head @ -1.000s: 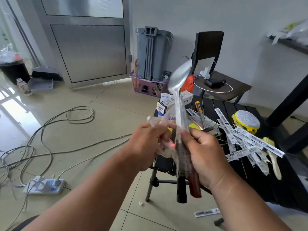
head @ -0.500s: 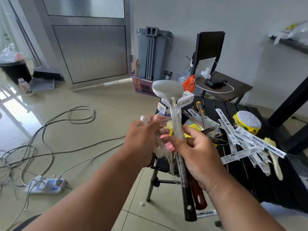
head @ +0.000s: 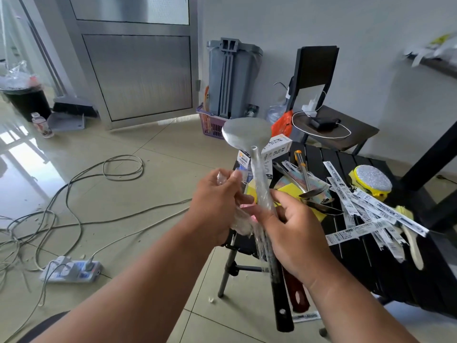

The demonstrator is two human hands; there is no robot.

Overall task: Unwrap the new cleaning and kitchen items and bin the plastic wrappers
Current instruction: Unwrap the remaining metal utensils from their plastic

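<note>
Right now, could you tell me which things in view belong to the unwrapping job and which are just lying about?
Part of the job:
- ladle, held upright in the right hand
- clear plastic wrapper round its handle
- crumpled plastic in the left hand
- black bin, likely for wrappers

Just lying about:
- floor cables
- power strip
- grey bucket
- chair

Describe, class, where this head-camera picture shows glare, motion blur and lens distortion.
Head view: daylight glares off the floor tiles at far left; the ladle bowl looks soft and smeared, while the left hand and right hand stay fairly sharp; the wide lens bends the door frame and leans the chair inward.
</note>
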